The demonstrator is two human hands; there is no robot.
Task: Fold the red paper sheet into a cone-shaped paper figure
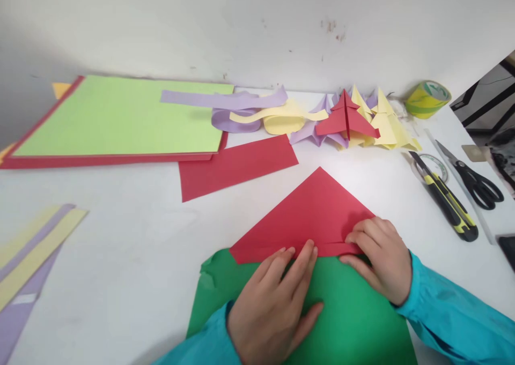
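A red paper triangle (309, 215), its point away from me, has a narrow fold along its near edge. It lies partly over a green sheet (354, 311). My left hand (277, 300) rests on the green sheet, fingers stretched out, with the fingertips touching the folded edge near its middle. At the right end of that fold, my right hand (378, 255) pinches the red paper between thumb and fingers.
Behind are a red paper strip (237, 166), light green sheets (129, 118), curled paper strips (241, 101) and folded paper shapes (346, 116). To the right lie a utility knife (446, 199), scissors (470, 177) and tape rolls (426, 99). Yellow and purple strips (40, 258) lie left.
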